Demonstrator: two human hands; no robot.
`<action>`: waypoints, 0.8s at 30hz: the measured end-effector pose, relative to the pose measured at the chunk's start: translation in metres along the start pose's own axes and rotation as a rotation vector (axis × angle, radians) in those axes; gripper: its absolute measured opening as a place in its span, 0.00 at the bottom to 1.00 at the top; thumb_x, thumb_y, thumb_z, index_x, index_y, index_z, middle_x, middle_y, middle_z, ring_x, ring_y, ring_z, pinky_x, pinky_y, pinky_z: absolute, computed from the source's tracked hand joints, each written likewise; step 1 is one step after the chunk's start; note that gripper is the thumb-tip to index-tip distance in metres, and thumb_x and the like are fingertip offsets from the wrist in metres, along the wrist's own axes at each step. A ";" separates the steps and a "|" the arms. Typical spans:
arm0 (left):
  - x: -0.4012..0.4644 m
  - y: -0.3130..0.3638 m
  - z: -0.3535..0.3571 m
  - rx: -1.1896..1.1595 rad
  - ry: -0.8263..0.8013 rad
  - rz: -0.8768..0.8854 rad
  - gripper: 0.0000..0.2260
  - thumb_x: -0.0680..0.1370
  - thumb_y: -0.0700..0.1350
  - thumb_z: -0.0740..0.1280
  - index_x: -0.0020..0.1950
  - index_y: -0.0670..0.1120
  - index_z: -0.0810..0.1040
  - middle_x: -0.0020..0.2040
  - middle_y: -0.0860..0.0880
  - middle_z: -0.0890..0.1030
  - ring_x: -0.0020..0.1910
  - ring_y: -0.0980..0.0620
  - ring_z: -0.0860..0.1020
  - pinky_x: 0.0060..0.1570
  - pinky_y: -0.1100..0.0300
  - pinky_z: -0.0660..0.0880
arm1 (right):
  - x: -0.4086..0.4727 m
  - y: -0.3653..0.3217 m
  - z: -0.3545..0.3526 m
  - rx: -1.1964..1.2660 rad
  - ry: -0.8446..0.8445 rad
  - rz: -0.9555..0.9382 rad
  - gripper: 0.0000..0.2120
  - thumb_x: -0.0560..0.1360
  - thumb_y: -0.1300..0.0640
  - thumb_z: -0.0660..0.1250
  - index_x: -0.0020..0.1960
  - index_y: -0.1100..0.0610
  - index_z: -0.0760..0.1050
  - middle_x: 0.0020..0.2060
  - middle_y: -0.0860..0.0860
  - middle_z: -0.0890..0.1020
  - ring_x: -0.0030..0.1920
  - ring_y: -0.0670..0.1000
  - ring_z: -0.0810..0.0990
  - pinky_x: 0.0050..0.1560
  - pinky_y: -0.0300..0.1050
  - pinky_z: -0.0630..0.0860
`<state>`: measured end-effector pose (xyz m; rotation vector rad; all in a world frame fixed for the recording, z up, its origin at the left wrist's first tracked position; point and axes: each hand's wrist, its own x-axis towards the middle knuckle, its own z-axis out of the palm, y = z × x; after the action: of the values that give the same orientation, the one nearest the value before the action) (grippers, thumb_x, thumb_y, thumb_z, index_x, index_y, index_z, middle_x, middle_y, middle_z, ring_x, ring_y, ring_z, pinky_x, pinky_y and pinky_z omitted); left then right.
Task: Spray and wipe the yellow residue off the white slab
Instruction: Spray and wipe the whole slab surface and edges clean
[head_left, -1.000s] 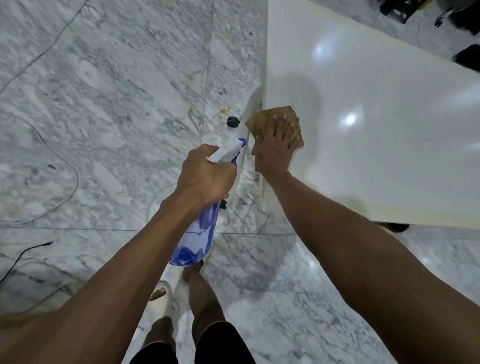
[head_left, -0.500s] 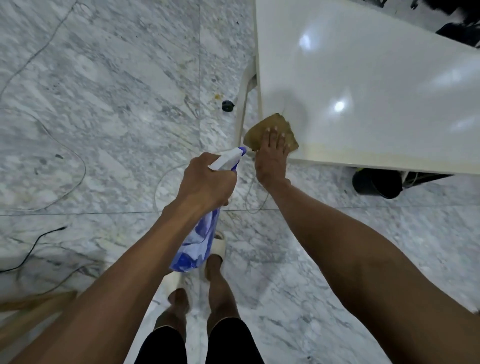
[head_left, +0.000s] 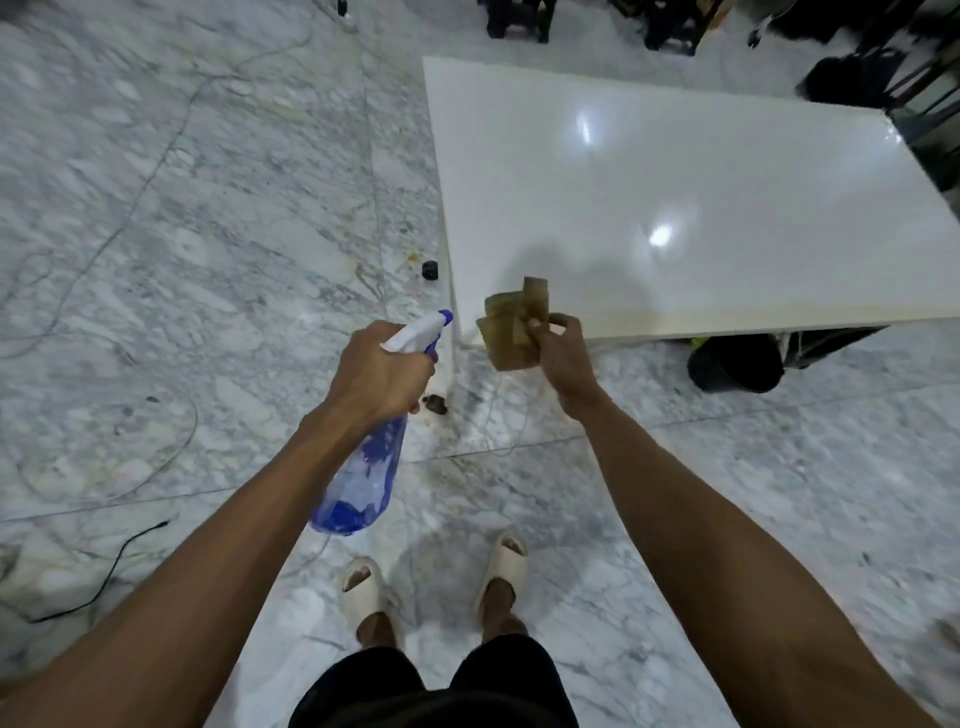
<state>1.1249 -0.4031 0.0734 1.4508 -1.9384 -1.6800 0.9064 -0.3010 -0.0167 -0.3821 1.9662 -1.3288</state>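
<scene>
1. Our left hand (head_left: 382, 371) grips the blue spray bottle (head_left: 363, 467), nozzle toward the white slab (head_left: 675, 197).
2. Our right hand (head_left: 563, 353) pinches the brown cloth (head_left: 511, 325) above the slab's near corner.
3. Yellow residue (head_left: 753, 316) lines the near edge.

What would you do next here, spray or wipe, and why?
Probably spray first: the right hand holds the cloth lifted clear of the white slab, while the left hand aims the spray bottle toward the yellowish strip along the near edge.
</scene>
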 end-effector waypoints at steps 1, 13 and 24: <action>-0.002 0.011 0.006 0.007 0.003 0.002 0.06 0.73 0.38 0.67 0.41 0.36 0.82 0.40 0.42 0.85 0.34 0.38 0.83 0.30 0.53 0.78 | -0.001 -0.007 -0.012 0.208 -0.016 0.061 0.17 0.83 0.55 0.61 0.68 0.62 0.68 0.57 0.57 0.79 0.53 0.52 0.79 0.48 0.44 0.77; 0.005 0.132 0.108 -0.112 0.183 0.018 0.13 0.69 0.45 0.66 0.41 0.36 0.83 0.40 0.40 0.85 0.24 0.47 0.76 0.29 0.57 0.74 | 0.046 -0.075 -0.144 0.854 -0.457 0.133 0.38 0.74 0.33 0.66 0.74 0.57 0.69 0.71 0.60 0.73 0.72 0.60 0.71 0.74 0.61 0.63; 0.087 0.171 0.142 -0.196 0.290 -0.085 0.17 0.74 0.50 0.67 0.44 0.34 0.81 0.40 0.40 0.85 0.25 0.48 0.75 0.32 0.55 0.74 | 0.167 -0.136 -0.124 0.562 -0.597 0.191 0.30 0.79 0.40 0.63 0.74 0.58 0.69 0.67 0.58 0.77 0.69 0.59 0.75 0.72 0.60 0.68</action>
<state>0.8935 -0.3975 0.1313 1.6150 -1.5379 -1.5410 0.6834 -0.3745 0.0646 -0.2639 1.0618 -1.3746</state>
